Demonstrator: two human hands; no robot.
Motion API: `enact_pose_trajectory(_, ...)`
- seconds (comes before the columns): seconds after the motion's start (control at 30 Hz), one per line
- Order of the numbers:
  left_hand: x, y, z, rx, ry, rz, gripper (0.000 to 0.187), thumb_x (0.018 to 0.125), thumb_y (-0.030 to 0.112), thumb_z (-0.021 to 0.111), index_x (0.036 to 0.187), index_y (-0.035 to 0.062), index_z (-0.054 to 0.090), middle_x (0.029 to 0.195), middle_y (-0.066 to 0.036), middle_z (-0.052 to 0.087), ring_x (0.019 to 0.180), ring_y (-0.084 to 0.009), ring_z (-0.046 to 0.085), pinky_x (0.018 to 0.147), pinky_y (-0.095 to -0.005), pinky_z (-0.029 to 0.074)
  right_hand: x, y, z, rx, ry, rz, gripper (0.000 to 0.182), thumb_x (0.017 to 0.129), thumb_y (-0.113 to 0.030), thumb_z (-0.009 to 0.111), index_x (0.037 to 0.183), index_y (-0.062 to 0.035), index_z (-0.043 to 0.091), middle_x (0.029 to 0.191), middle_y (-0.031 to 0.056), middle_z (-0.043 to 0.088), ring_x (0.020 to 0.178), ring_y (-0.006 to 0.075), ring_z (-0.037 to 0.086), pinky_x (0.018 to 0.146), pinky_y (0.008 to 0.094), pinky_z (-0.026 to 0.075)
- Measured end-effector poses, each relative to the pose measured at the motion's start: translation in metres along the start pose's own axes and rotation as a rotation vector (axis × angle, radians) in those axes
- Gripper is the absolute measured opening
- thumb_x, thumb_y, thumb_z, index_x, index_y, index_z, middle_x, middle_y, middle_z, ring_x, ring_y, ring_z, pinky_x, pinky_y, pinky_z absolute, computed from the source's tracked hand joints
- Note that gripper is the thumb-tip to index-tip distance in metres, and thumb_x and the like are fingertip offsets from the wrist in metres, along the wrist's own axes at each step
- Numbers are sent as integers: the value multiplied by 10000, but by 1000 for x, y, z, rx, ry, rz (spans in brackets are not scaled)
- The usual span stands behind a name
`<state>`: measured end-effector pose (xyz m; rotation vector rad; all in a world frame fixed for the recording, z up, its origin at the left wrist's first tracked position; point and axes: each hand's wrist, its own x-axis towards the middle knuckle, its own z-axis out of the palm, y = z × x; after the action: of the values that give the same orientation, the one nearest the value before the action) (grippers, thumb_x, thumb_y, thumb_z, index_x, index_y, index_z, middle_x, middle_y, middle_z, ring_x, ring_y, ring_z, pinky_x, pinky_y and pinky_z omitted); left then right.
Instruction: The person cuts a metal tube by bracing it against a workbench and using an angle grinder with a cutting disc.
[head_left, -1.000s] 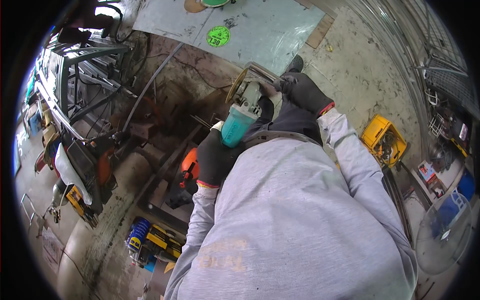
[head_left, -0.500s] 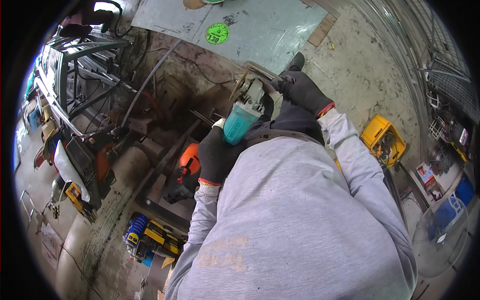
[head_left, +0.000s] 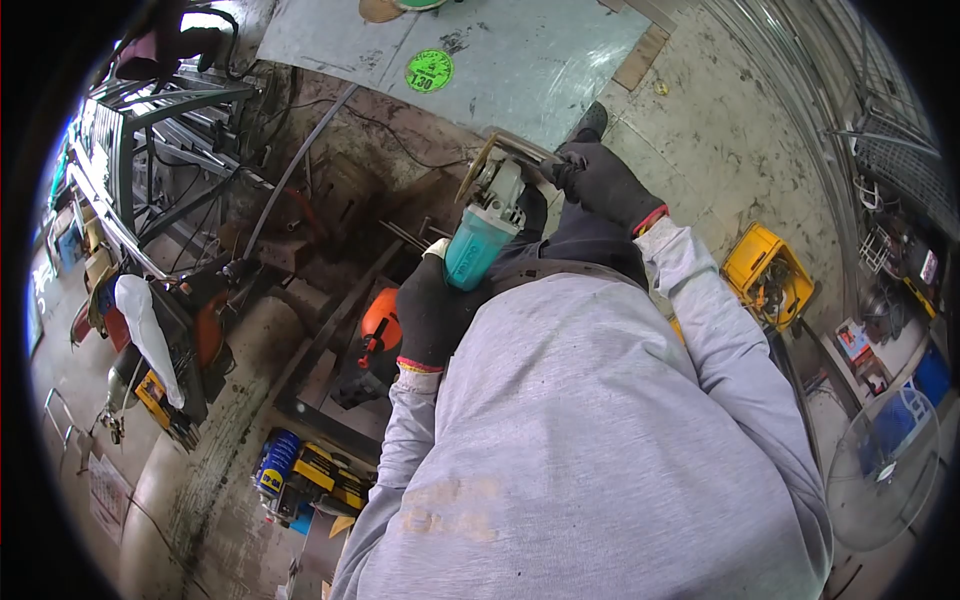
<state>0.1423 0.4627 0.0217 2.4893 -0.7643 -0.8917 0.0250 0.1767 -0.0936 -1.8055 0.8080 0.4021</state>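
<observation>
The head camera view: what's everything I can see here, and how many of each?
Angle grinder: one, teal and grey, in the left hand
Disc: one, tan, on the grinder's head
Metal piece: one, grey, between disc and right hand
Sheet: one, pale grey, top middle
Round label: one, green, on the sheet
Crate: one, yellow, right
Orange item: one, beside the left hand
Can: one, mostly blue, lower left
Metal bars: many, grey, upper left
Other clutter: uncountable, mixed colours, both sides
Left hand: one, black glove, middle
Right hand: one, black glove, upper middle
Shirt: one, light grey, bottom
</observation>
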Motion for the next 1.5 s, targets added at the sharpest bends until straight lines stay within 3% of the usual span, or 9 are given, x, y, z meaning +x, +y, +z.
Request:
enact_pose_trajectory(0.1, 0, -4, 1, -23, 39, 38, 600, 797, 369, 942, 1279, 97, 710, 1025, -194, 799, 965, -430, 782, 774, -498, 612, 1, 3, 3, 22, -13, 15, 554, 1028, -634, 679, 1024, -92, 794, 1022, 192, 775, 1017, 432, 718, 976, 495, 535)
enact_pose_trajectory(0.17, 0, -4, 1, -22, 24, 24, 627, 788, 329, 959, 1302, 73, 708, 1043, -199, 806, 978, -413, 792, 798, -478, 617, 1, 6, 7, 103, 9, -67, 477, 1092, -556, 683, 958, -99, 713, 740, -18, 594, 635, 104, 548, 584, 307, 462)
enact_pose_trajectory(0.3, 1, 1, -2, 8, 0, -4, 635, 788, 283, 968, 1322, 54, 714, 1065, -202, 815, 992, -397, 802, 824, -457, 622, -1, 0, 2, 94, -11, -68, 474, 1091, -552, 682, 962, -97, 714, 738, -11, 601, 630, 113, 555, 581, 315, 465)
enact_pose_trajectory(0.37, 1, -1, -2, -3, 1, 2, 624, 793, 282, 964, 1319, 55, 717, 1066, -201, 815, 994, -398, 802, 825, -457, 622, -1, -3, 2, 18, -3, 16, 545, 1035, -615, 689, 1024, -81, 800, 1000, 204, 772, 1020, 419, 730, 939, 500, 548)
enact_pose_trajectory(0.9, 1, -5, -1, 23, 14, 11, 621, 803, 301, 954, 1324, 62, 715, 1080, -204, 814, 1011, -408, 798, 822, -464, 622, 0, 5, 8, 21, 21, -13, 467, 1042, -550, 691, 1055, -96, 794, 1018, 202, 774, 1036, 427, 728, 938, 498, 555)
enact_pose_trajectory(0.97, 1, -10, 1, 21, 18, 18, 659, 795, 343, 950, 1341, 68, 706, 1076, -208, 808, 1004, -423, 790, 812, -488, 619, 3, 12, 13, 96, 53, -144, 499, 1099, -568, 679, 966, -88, 706, 728, -1, 599, 634, 116, 555, 598, 318, 471)
enact_pose_trajectory(1.13, 2, -9, 1, 19, 12, 24, 691, 790, 381, 942, 1355, 68, 697, 1069, -219, 801, 997, -441, 779, 803, -512, 614, 5, 16, 13, 87, 45, -133, 504, 1104, -564, 675, 969, -81, 710, 734, -2, 602, 645, 113, 560, 594, 318, 468)
enact_pose_trajectory(1.2, 1, -7, 0, 26, 12, 15, 620, 806, 293, 948, 1330, 59, 711, 1080, -206, 813, 1016, -413, 797, 827, -466, 625, 3, 10, 10, 103, 44, -147, 509, 1105, -565, 673, 967, -77, 709, 739, -2, 606, 649, 111, 561, 592, 320, 467)
enact_pose_trajectory(1.5, -3, -6, 5, -6, 80, 53, 637, 809, 293, 955, 1343, 59, 699, 1077, -209, 812, 1018, -398, 807, 831, -446, 633, 13, 16, 1, 224, -117, -219, 402, 1151, -324, 530, 1076, -36, 800, 837, 12, 678, 743, 92, 591, 673, 303, 484)
